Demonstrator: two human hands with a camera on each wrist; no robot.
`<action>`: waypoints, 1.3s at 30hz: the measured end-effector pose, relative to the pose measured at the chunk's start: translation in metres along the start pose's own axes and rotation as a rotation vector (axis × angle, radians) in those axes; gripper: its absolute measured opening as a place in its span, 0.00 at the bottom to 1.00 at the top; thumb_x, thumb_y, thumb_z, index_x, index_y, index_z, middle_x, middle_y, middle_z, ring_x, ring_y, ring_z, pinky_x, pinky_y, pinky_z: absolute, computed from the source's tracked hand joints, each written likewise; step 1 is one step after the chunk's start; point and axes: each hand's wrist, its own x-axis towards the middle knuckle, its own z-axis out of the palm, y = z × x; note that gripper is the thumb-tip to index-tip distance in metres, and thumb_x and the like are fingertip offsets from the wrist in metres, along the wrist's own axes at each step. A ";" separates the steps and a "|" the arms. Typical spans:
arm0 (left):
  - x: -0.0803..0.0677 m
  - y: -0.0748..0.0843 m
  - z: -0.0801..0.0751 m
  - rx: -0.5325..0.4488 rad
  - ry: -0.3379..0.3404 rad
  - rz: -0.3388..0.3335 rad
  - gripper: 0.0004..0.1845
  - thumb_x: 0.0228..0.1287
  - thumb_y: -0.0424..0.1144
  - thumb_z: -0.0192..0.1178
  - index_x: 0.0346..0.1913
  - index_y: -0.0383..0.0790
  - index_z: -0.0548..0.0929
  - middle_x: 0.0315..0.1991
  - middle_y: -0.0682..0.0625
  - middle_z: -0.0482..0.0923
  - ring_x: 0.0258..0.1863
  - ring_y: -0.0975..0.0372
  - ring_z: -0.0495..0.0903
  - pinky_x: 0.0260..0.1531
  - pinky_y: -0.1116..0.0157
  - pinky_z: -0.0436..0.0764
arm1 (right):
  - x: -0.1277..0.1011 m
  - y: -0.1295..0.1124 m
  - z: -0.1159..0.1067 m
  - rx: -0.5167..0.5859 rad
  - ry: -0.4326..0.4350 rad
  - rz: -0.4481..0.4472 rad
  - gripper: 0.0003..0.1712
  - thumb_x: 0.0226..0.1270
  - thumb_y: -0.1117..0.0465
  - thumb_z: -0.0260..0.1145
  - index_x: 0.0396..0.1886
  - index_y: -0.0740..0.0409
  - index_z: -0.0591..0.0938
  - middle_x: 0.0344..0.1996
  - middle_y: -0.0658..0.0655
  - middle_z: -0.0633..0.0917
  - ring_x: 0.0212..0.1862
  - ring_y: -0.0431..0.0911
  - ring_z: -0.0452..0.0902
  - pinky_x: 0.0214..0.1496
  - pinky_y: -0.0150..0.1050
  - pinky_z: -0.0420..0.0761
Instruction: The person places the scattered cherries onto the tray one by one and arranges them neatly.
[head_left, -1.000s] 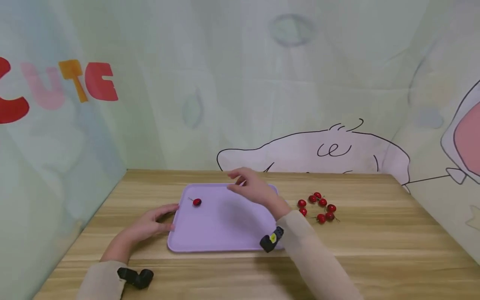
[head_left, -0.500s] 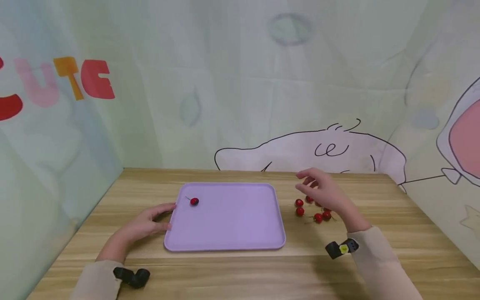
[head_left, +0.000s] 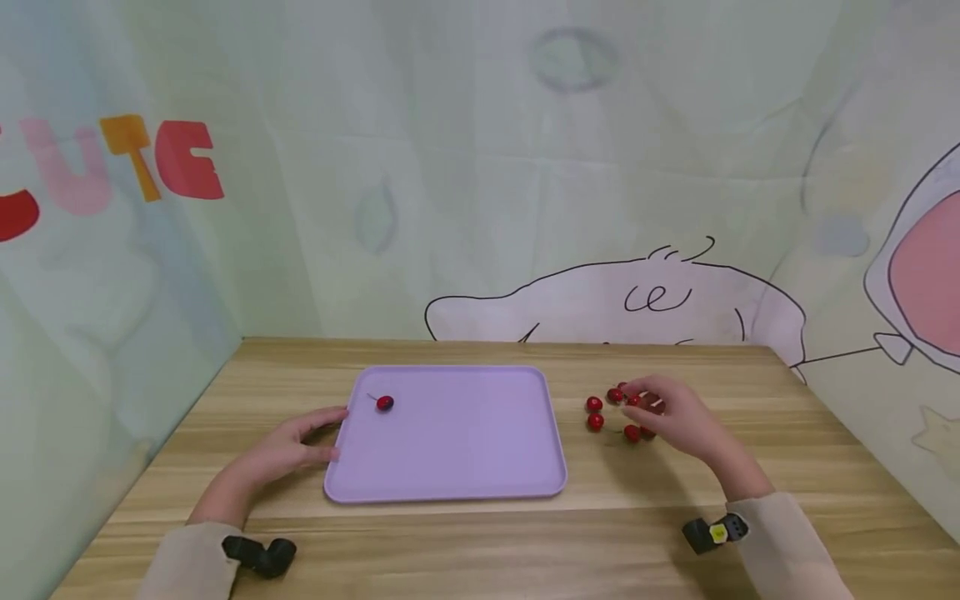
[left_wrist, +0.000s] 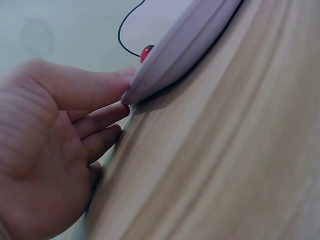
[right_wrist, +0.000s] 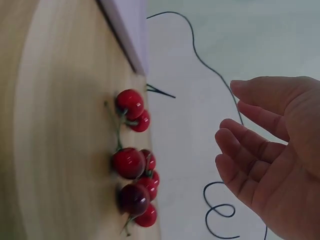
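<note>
1. Light-brown wood-grain desk (head_left: 450,542): carries all items. A strip of its surface separates the tray from the cherry cluster; further desk surface extends toward the person and to the right.
2. Lilac rectangular tray with rounded corners and a low raised rim (head_left: 457,442): long axis runs left to right. The right rim is the raised edge nearest the cluster.
3. Left hand (head_left: 281,450): fingers extended, in contact with the tray's left rim; not wrapped around it.
4. Right hand (head_left: 678,417): fingers loosely bent, thumb spaced from the fingertips, nothing held. It is raised above the desk at the cluster, and is the nearer hand to it.
5. Glossy red round cherries with thin stems (right_wrist: 128,162): loosely ringed on the desk, below the right fingers and partly to their left. Bodies are nearly round; only the stems give direction, and these vary. The hand hides some in the head view.
6. Single red cherry with a dark side (head_left: 385,403): inside the tray's far-left corner, stem directed left. Nearer the left hand; well apart from the right.
</note>
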 end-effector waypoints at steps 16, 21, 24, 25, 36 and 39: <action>-0.001 0.000 0.000 0.006 -0.002 -0.035 0.38 0.58 0.42 0.67 0.70 0.33 0.65 0.72 0.32 0.55 0.71 0.35 0.49 0.64 0.33 0.52 | -0.007 0.024 0.018 -0.051 -0.072 0.015 0.13 0.62 0.66 0.67 0.46 0.67 0.83 0.39 0.59 0.84 0.35 0.43 0.73 0.34 0.34 0.76; 0.000 0.000 0.001 0.002 -0.001 -0.029 0.38 0.58 0.41 0.67 0.69 0.32 0.65 0.71 0.31 0.56 0.71 0.35 0.50 0.64 0.33 0.53 | -0.006 0.028 0.022 -0.059 -0.111 0.035 0.13 0.61 0.68 0.67 0.46 0.68 0.83 0.39 0.57 0.84 0.35 0.43 0.74 0.34 0.34 0.77; 0.000 0.000 0.001 0.007 0.000 -0.028 0.38 0.58 0.41 0.67 0.69 0.32 0.66 0.71 0.31 0.56 0.71 0.35 0.50 0.64 0.34 0.53 | -0.007 0.028 0.023 -0.074 -0.126 0.056 0.13 0.61 0.68 0.67 0.45 0.67 0.83 0.37 0.55 0.83 0.35 0.43 0.74 0.33 0.34 0.76; 0.000 0.000 0.001 0.005 0.000 -0.028 0.38 0.58 0.41 0.67 0.69 0.32 0.66 0.71 0.31 0.56 0.71 0.35 0.50 0.64 0.34 0.53 | -0.007 0.028 0.023 -0.081 -0.129 0.062 0.13 0.60 0.68 0.67 0.45 0.66 0.83 0.37 0.54 0.83 0.35 0.42 0.74 0.34 0.34 0.76; 0.000 -0.001 0.001 0.002 -0.001 -0.026 0.38 0.58 0.41 0.67 0.69 0.32 0.65 0.71 0.31 0.56 0.71 0.35 0.49 0.64 0.34 0.53 | -0.010 0.027 0.026 -0.102 -0.167 0.035 0.10 0.58 0.70 0.68 0.41 0.64 0.84 0.34 0.52 0.82 0.34 0.42 0.75 0.34 0.35 0.77; 0.000 -0.002 0.001 0.018 0.004 -0.016 0.37 0.58 0.41 0.67 0.69 0.32 0.66 0.71 0.31 0.57 0.71 0.35 0.50 0.64 0.34 0.53 | -0.010 0.027 0.027 -0.104 -0.168 0.042 0.10 0.58 0.70 0.68 0.41 0.63 0.84 0.34 0.52 0.83 0.35 0.42 0.75 0.34 0.35 0.77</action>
